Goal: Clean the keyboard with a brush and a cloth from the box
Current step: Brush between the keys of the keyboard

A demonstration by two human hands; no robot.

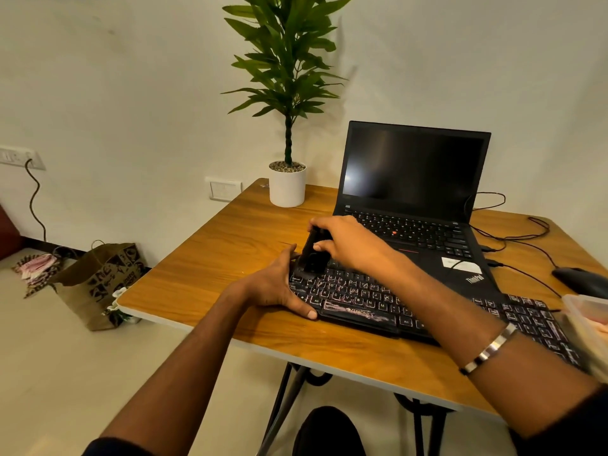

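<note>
- Head view: the black keyboard [394, 307] is lying on the wooden table [210, 284], in the lower middle of the frame, just in front of the open laptop [418, 192].
- The right hand [345, 241] is curling its fingers around a black brush [312, 255] and holding it down on the keyboard's upper left corner.
- The left hand [276, 284] is holding the keyboard's left end, its thumb lying along the front edge.
- A clear box [589, 317] is sitting at the right edge, beside a black mouse [579, 279].
- A potted plant [287, 179] is standing on the table's far corner.
</note>
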